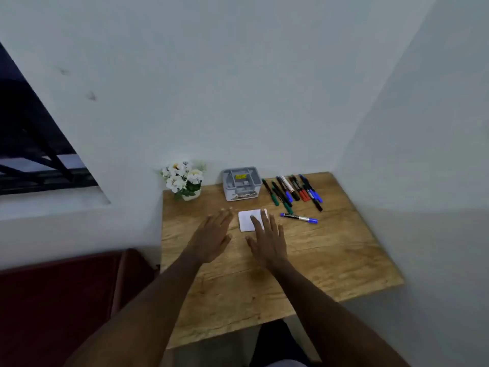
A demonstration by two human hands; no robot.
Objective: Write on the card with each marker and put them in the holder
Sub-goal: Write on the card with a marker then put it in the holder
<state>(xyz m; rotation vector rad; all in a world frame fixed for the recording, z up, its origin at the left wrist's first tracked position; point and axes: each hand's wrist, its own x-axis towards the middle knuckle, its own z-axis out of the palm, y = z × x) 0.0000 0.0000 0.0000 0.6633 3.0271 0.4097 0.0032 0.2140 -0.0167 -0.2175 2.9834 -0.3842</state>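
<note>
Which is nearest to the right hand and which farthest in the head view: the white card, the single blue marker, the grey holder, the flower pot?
1. White paper card: under the fingers of the right hand.
2. Blue-capped marker lying alone: just right of the card.
3. Grey plastic holder: behind the card, by the wall.
4. White flower pot: far left corner.

White card (247,220) lying flat mid-table, blue marker (299,218) lying beside it, capped markers (292,191) clustering beside the empty grey holder (241,183).

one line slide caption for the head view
Both open hands, left hand and right hand, reach toward a white card beside markers and a grey holder.
</note>
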